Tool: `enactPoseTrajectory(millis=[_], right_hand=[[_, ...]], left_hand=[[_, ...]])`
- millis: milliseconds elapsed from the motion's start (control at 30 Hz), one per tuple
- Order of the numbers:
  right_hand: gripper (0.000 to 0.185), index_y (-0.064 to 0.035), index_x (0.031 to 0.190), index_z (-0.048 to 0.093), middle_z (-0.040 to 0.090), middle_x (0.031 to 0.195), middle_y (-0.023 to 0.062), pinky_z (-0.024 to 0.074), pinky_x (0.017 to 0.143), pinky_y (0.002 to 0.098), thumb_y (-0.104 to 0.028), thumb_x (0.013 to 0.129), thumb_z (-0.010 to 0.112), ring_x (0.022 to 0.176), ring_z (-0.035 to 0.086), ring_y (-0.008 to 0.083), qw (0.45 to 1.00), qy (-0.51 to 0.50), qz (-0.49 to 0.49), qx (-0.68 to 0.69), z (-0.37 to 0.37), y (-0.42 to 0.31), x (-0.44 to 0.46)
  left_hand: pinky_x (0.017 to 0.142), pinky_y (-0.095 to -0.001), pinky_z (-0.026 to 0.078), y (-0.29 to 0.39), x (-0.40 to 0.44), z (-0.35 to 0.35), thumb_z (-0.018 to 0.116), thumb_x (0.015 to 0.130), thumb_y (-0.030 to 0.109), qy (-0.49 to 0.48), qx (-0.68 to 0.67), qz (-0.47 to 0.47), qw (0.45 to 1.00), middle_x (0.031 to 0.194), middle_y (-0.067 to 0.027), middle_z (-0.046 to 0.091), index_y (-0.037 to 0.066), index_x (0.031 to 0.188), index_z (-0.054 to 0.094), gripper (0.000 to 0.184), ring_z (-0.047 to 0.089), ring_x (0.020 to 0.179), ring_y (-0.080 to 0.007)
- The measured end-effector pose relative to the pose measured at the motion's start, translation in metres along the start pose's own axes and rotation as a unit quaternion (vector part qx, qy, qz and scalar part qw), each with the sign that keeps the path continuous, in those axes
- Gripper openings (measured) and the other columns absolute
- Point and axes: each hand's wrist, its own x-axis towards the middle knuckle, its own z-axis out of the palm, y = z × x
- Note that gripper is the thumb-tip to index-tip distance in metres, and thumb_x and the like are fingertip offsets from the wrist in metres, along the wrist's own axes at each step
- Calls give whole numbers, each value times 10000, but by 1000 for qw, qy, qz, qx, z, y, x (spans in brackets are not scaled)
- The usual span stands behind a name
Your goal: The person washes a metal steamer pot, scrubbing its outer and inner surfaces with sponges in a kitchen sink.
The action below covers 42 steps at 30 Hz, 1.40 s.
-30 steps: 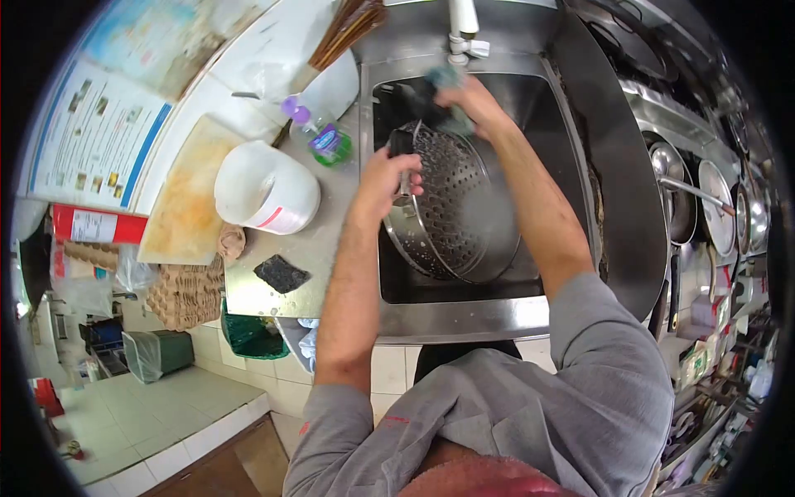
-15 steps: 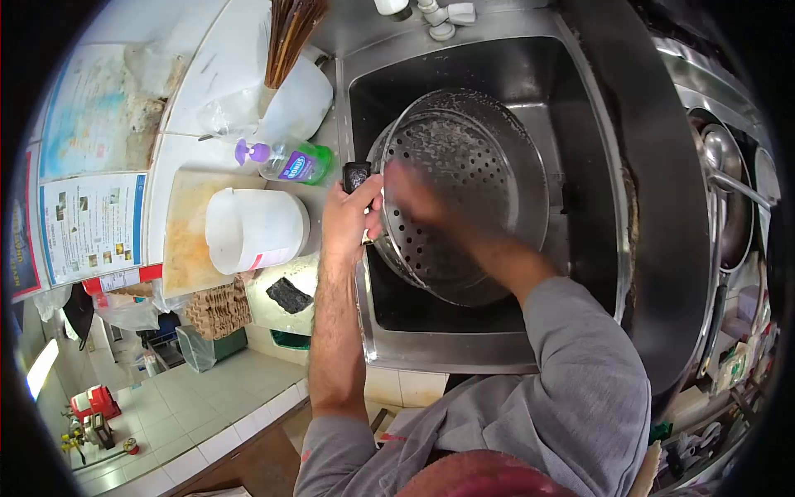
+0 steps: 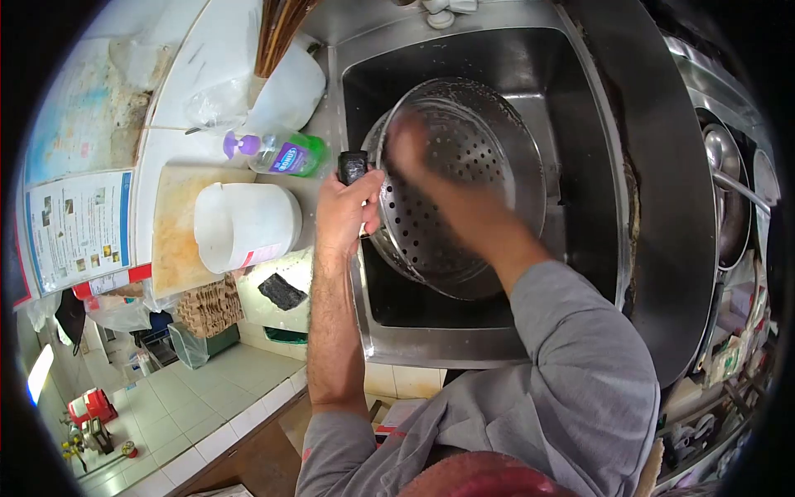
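A round metal steamer pot (image 3: 517,157) with a perforated bottom lies tilted in the steel sink (image 3: 464,346). My left hand (image 3: 349,211) is closed around the black handle on the pot's left side, thumb towards the rim. Part of the handle (image 3: 354,166) shows above the fist. Inside the pot, close to its left wall, my right hand (image 3: 411,153) is smeared by motion. Its fingers do not show clearly, and whether it holds anything is hidden.
Left of the sink stand a green dish soap bottle (image 3: 290,156) with a purple top, a white plastic tub (image 3: 257,224) and a dark scouring pad (image 3: 282,291). A stick brush (image 3: 277,37) rises behind them. Pans and a ladle (image 3: 722,149) are at the right.
My right hand has shifted slightly up along the pot's inner left wall. My left hand keeps its hold on the handle. The whole view has shifted a little.
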Motion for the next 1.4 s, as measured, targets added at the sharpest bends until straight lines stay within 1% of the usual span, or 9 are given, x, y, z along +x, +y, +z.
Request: enactPoseTrajectory(millis=[167,367,467,733,833,967,1067,1200,1400], right_hand=[[166,11,950,553,516,973,211,386,888,460,-85,818,522,994,494,384,848,-425,-42,314,-136,17,-69],[197,-27,997,577,559,1057,150,417,847,436,-120,851,482,1026,514,290,970,-170,38,-170,-19,187,-53],[103,-60,858,587,597,870,107,459,708,366,-61,769,536,766,558,266,931,-62,171,317,109,125,-40],[267,-26,1035,558,531,1040,179,402,879,394,-51,773,514,1015,500,318,842,-257,-314,355,-123,9,-40],[82,-43,870,505,487,850,141,395,744,441,-78,863,431,814,491,310,930,-243,59,269,-22,134,-6],[304,30,1128,509,457,1167,236,344,927,478,-122,868,462,1058,446,384,927,-327,94,-156,-51,242,-151],[449,43,1227,412,411,1235,270,279,1004,488,-169,844,512,1176,366,417,861,-373,343,-50,-160,70,-173],[441,52,1217,406,394,1284,269,279,1019,505,-63,808,526,1228,340,428,977,-142,94,130,-94,25,-97],[142,21,938,497,575,860,217,461,664,447,-16,802,475,758,550,401,953,-151,173,200,-23,1,1]], left_hand=[[309,-224,270,2,0,3,605,793,79,12,7,24,1000,567,14,453,42,744,504,119,346,368,-53],[311,-228,274,0,-1,2,613,782,81,17,9,19,1000,569,12,450,34,784,506,116,340,369,-56],[310,-229,276,0,0,2,614,782,80,20,10,12,1000,576,11,451,30,802,510,118,345,373,-56],[310,-221,270,-3,-1,1,612,779,65,27,8,-4,1000,586,11,448,30,814,507,116,341,377,-51],[307,-220,264,-5,2,0,620,768,67,22,6,16,1000,583,10,443,27,808,504,129,337,378,-50],[310,-220,264,-5,2,0,625,764,74,10,-15,27,999,581,10,450,26,801,512,128,333,377,-50],[310,-220,264,-5,1,-1,627,759,77,7,-8,23,1000,579,9,456,25,801,518,128,336,376,-51],[315,-221,265,-7,-3,0,628,754,79,25,-5,21,999,579,7,456,19,814,516,141,339,379,-52],[316,-221,274,-5,2,-2,622,765,57,-3,-7,25,1000,580,6,448,24,805,502,131,348,381,-53]])
